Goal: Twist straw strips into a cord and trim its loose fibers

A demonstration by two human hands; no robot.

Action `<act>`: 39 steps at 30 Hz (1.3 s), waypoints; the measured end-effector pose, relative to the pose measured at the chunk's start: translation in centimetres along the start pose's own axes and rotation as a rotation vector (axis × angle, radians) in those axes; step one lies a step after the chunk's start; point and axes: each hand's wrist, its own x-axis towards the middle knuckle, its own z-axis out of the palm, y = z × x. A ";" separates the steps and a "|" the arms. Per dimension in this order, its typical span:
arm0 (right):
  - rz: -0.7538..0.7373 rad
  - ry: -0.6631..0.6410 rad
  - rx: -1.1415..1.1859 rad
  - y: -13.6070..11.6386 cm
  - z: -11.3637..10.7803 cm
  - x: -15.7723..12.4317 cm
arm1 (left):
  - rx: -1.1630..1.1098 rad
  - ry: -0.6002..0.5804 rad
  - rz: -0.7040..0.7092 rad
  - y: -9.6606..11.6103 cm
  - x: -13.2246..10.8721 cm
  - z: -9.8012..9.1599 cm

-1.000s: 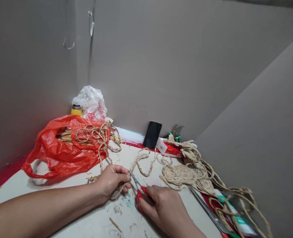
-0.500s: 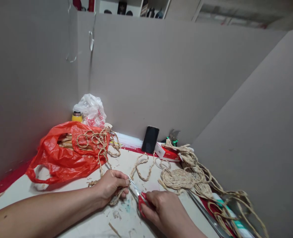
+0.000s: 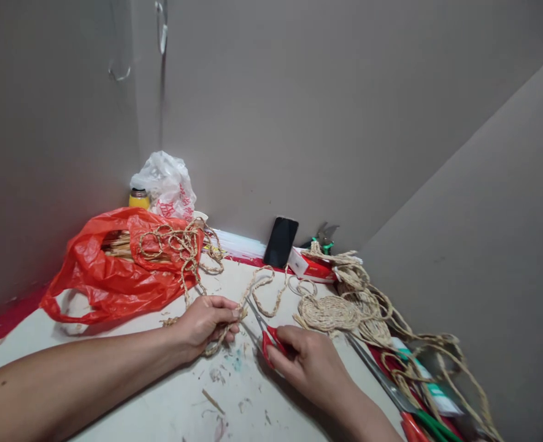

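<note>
My left hand (image 3: pixel 209 325) pinches a braided straw cord (image 3: pixel 220 344), whose frayed end sticks out past the thumb. My right hand (image 3: pixel 303 359) is closed on the red handles of the scissors (image 3: pixel 265 336). The scissor blades are apart and point toward the cord at my left fingertips. More of the braid (image 3: pixel 273 312) loops on the white board just beyond the blades. Another tangle of cord (image 3: pixel 191 245) lies over the red plastic bag at the left.
The red bag (image 3: pixel 119 276) holds straw. Behind stand a white bag (image 3: pixel 165 184), a yellow jar (image 3: pixel 138 198) and a phone (image 3: pixel 281 241). Coiled cord (image 3: pixel 329 314), a red box (image 3: pixel 318 269) and large shears (image 3: pixel 402 399) lie at the right.
The scissors' blades have opened wider, and the frayed cord end now shows beyond my left fingertips. The view has tilted down, bringing the large shears' red and green handles into sight.
</note>
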 end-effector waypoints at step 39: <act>0.280 0.320 0.777 -0.1 1.1 0.6 | 0.251 -0.041 0.168 0.5 -1.0 0.7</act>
